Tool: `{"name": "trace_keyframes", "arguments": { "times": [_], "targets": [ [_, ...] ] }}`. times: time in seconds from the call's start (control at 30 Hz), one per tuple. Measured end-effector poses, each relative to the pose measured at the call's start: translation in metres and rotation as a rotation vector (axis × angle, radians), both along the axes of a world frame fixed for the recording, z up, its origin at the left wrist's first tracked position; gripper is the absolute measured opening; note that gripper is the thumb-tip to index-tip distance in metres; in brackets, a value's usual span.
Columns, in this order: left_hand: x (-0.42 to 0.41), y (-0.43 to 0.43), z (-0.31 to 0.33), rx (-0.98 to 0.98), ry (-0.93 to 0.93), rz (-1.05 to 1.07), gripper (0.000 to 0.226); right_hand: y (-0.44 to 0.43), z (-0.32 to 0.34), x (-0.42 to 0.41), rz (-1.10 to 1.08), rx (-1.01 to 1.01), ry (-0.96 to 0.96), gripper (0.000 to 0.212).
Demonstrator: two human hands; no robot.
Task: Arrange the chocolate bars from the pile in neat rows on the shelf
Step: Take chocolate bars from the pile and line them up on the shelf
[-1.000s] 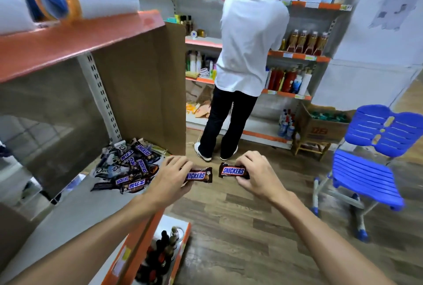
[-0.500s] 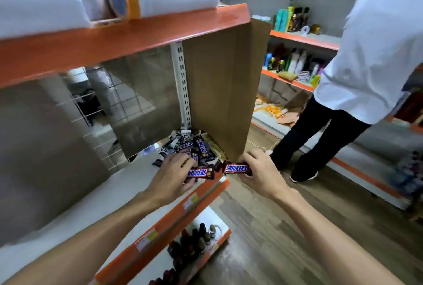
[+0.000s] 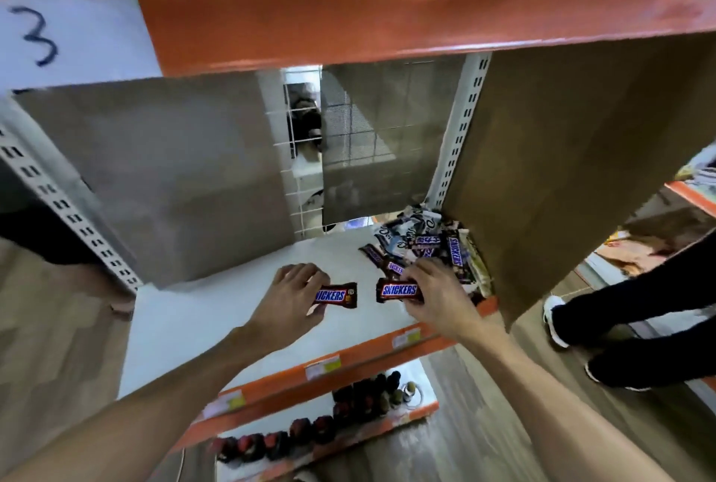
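Note:
Each hand holds one brown Snickers bar over the white shelf [image 3: 201, 311]. My left hand [image 3: 288, 297] pinches a bar [image 3: 336, 295] by its left end. My right hand [image 3: 436, 293] grips the other bar [image 3: 399, 290] by its right end. The two bars lie level, end to end, with a small gap between them, just above the shelf surface. The pile of chocolate bars [image 3: 424, 245] sits in the back right corner of the shelf, against the brown side panel [image 3: 573, 179], right behind my right hand.
An orange shelf edge [image 3: 348, 28] with rolls on top hangs overhead, with a white "3" card [image 3: 69, 40] at the left. The lower shelf holds dark bottles [image 3: 310, 427]. Another person's legs and shoes [image 3: 620, 334] stand at the right on the wooden floor.
My view swung left and down onto the shelf. Both hands carried their bars from the shelf's front edge in over the white surface, left of the pile.

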State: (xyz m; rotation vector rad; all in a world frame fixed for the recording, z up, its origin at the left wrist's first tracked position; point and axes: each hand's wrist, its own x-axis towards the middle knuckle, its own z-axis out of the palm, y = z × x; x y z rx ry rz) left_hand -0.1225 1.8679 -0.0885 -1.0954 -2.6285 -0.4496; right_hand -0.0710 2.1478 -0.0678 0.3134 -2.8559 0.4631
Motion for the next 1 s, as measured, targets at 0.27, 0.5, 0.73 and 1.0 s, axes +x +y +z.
{"name": "trace_keyframes", "arguments": {
  "times": [0.27,0.5,0.73,1.0],
  "targets": [
    [0.009,-0.029,-0.052,-0.001,-0.142,0.135,0.033,-0.023,-0.045,-0.026,0.064,0.104,-0.187,0.028],
    [0.022,-0.017,-0.084,-0.012,-0.233,0.228,0.025,-0.023,-0.084,-0.04,0.147,0.134,-0.325,0.028],
    [0.023,-0.002,-0.112,-0.09,-0.293,0.282,0.033,-0.017,-0.106,-0.045,0.165,0.169,-0.382,0.028],
    [0.017,0.008,-0.125,-0.13,-0.311,0.291,0.037,-0.013,-0.12,-0.048,0.189,0.179,-0.377,0.028]
  ]
}}
